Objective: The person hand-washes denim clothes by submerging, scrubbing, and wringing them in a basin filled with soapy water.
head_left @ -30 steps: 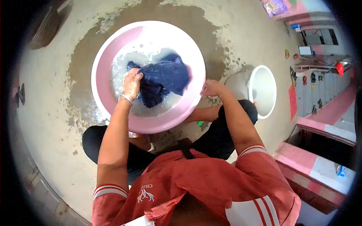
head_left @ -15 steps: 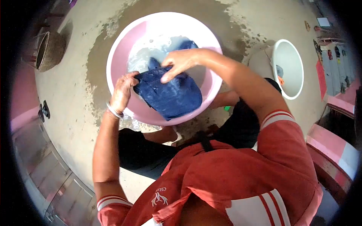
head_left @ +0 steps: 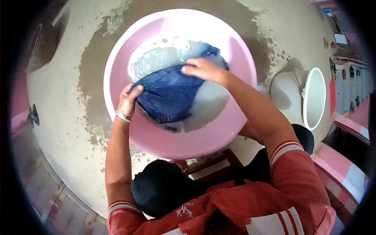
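Observation:
A wet dark blue cloth [head_left: 168, 94] lies partly in cloudy, soapy water inside a large pink basin [head_left: 188, 143]. My left hand [head_left: 128, 102], with a pale bangle at the wrist, is closed on the cloth's left end near the basin's inner wall. Over the cloth's upper right part, my right hand [head_left: 205, 71] grips it with thumb and fingers; the exact hold is partly hidden. A further stretch of the same coloured fabric [head_left: 211, 51] shows in the water beyond the right hand.
A white bucket [head_left: 313, 100] lies tipped on its side to the right. At the far left is a woven basket [head_left: 43, 47], with dark footwear [head_left: 33, 114] nearer. Wet floor [head_left: 96, 58] surrounds the basin, and a reddish low frame [head_left: 219, 164] stands between my legs.
The cloth has gone from the near rim down into the basin's water, stretched out more sideways. My right hand has shifted right along it. The view has moved so the basin looks larger.

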Available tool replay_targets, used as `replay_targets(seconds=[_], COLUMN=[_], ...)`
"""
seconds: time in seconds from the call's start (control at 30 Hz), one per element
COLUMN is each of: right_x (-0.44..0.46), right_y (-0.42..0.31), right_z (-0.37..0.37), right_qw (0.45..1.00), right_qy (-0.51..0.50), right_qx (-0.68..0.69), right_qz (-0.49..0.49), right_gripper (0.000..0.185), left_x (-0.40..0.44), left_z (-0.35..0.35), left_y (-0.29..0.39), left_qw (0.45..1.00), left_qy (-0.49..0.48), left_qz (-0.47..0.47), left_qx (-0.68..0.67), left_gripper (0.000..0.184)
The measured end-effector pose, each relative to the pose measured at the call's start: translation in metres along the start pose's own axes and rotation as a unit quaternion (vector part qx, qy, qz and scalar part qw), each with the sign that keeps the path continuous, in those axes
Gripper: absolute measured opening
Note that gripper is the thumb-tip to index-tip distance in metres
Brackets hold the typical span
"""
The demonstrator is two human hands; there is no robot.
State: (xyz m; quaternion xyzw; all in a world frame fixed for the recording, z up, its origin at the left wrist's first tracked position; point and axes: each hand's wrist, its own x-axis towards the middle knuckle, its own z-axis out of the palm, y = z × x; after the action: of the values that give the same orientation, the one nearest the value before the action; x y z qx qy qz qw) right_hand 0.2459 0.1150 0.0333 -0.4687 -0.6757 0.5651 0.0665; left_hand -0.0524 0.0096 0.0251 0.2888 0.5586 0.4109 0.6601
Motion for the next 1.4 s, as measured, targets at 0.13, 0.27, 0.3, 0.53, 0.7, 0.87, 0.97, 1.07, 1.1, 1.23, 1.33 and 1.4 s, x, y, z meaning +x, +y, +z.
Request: replay_targets(seconds=[0.13,0.27,0.3,0.53,0.7,0.87,0.97,1.07,1.1,1.23,1.33,1.4], right_x=[0.019,0.061,0.068,0.029,0.062,0.029,0.081,0.088,0.087,0.026,0.059,0.067], right_y=[0.027,0.049,0.045,-0.047,-0.018,-0.076,-0.009,0.007,0.005,-0.063,-0.041,-0.043], right_z=[0.024,0.057,0.071,0.144,0.136,0.148,0.117,0.106,0.112,0.144,0.145,0.144], right_qw=[0.995,0.921,0.872,0.963,0.962,0.985,0.958,0.982,0.983,0.989,0.974,0.977], right_qy=[-0.065,0.162,0.197,0.208,0.246,0.078,0.230,0.182,0.181,0.078,0.170,0.190], right_qx=[0.036,0.351,0.446,-0.058,-0.092,-0.089,-0.154,0.023,0.019,-0.038,-0.128,-0.091], right_qz=[0.064,0.054,0.032,-0.159,-0.072,-0.125,-0.072,0.030,0.026,-0.123,-0.082,-0.041], right_gripper=[0.064,0.041,0.034,0.025,0.034,0.023,0.029,0.044,0.044,0.038,0.038,0.042], left_x=[0.006,0.022,0.031,0.027,0.029,0.040,0.015,0.026,0.028,0.064,0.037,0.032], left_z=[0.013,0.025,0.023,0.083,0.101,0.044,0.076,0.066,0.059,-0.013,0.064,0.069], left_y=[-0.035,-0.070,-0.081,-0.074,-0.047,-0.106,-0.044,-0.031,-0.034,-0.140,-0.086,-0.076], left_qw=[0.945,0.909,0.910,0.890,0.915,0.852,0.881,0.897,0.912,0.879,0.899,0.933], left_qy=[0.126,0.125,0.112,0.065,0.244,-0.015,0.090,0.078,0.113,-0.003,0.111,0.229], left_qz=[-0.010,-0.080,-0.080,0.044,-0.083,0.051,-0.191,-0.155,-0.115,-0.085,-0.095,-0.079], left_qx=[-0.302,-0.388,-0.390,-0.450,-0.310,-0.520,-0.423,-0.407,-0.378,-0.470,-0.412,-0.267], left_gripper=[0.018,0.029,0.030,0.030,0.026,0.028,0.042,0.043,0.044,0.031,0.032,0.044])
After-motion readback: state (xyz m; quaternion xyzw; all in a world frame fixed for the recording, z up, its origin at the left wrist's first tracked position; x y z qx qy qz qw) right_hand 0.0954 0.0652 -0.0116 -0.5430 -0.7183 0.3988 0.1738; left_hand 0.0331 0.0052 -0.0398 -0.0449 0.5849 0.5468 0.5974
